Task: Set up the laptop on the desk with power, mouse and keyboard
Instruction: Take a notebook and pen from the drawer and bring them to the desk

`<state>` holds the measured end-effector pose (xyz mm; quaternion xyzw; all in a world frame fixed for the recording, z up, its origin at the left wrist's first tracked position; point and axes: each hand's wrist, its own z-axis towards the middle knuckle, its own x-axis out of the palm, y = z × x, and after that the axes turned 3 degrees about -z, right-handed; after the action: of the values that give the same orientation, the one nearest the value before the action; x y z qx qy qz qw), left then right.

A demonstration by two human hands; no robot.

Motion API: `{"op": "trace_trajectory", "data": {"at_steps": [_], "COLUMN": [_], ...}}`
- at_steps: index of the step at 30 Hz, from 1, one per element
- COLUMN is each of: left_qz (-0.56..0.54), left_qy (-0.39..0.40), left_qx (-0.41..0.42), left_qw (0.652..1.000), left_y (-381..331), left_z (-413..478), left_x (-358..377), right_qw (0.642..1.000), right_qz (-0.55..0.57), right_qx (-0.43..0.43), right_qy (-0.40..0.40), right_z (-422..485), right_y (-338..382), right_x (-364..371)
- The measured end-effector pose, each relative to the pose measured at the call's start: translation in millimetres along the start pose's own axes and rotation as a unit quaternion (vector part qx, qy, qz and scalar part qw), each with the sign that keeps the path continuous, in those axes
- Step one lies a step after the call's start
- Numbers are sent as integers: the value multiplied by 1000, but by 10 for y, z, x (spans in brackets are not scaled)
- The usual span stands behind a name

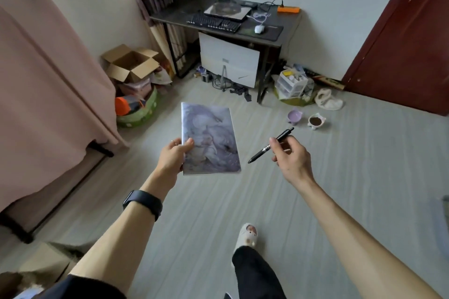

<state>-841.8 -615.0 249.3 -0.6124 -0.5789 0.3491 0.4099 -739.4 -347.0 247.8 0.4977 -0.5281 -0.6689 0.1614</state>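
Across the room stands a dark desk (175,13). On it lie a closed laptop (227,11), a black keyboard (212,22) in front of it, a white mouse (259,29) on a dark mouse pad (273,30), and an orange power strip (288,9) with a black cable plugged in. My left hand (173,155) grips a grey-purple notebook (209,138) by its left edge. My right hand (290,158) holds a black pen (271,145) at an angle. Both hands are over the floor, well short of the desk.
A white panel (229,59) leans under the desk among cables. An open cardboard box (130,62) sits at the left, plastic drawers (291,84) and two small bowls (306,119) at the right. A pink-draped bed (48,94) lines the left; a dark red door (408,46) is at the right.
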Motion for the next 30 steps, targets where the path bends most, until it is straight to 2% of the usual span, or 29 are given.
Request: {"op": "trace_trajectory", "data": {"at_steps": [6,15,23,30], "left_qz": [-2,-54,-54,-26], "left_qy": [-45,-98,-83,-76], "left_qx": [-6,-2,-32,-45], "left_qw": [999,994,995,996], "left_y": [-679,-1555,-2340,-3342], "left_z": [1433,3173,5295,7077], "left_x": [-18,-401,-805,-952], "right_qw": [997,987,991,994], "right_qz": [-6,-37,-23,-33], "right_qx": [-17,-58,-17,29], "right_qy": [72,145,131,103], "right_z": [1683,3646,5535,6957], "right_y": [418,1258,1668,2175], "right_x": [734,1760,3085,3858]}}
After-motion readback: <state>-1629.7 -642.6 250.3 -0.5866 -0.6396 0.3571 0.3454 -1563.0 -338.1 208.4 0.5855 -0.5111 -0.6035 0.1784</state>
